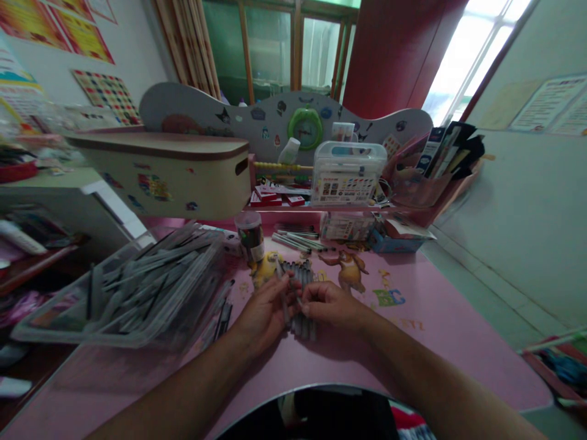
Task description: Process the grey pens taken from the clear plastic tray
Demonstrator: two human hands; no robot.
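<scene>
Over the middle of the pink desk [389, 366], my left hand [263, 311] holds a slim grey pen [285, 305] upright along its curled fingers. My right hand [332, 302] is closed in a pinch, its fingertips close to my left fingers; they seem to grip another thin pen [299, 300], partly hidden. Beneath both hands lies a row of similar grey pens [305, 330], side by side, their middles covered by my fingers. To the left, a clear plastic bin [142, 336] holds a heap of such pens.
Loose pens [223, 321] lie beside the bin. Behind my hands are a round tub [250, 237], more pens [300, 240] and a blue box [395, 241]. Above runs a shelf with a clear marker case [348, 174], a cream bin [174, 177] and a green clock [305, 128].
</scene>
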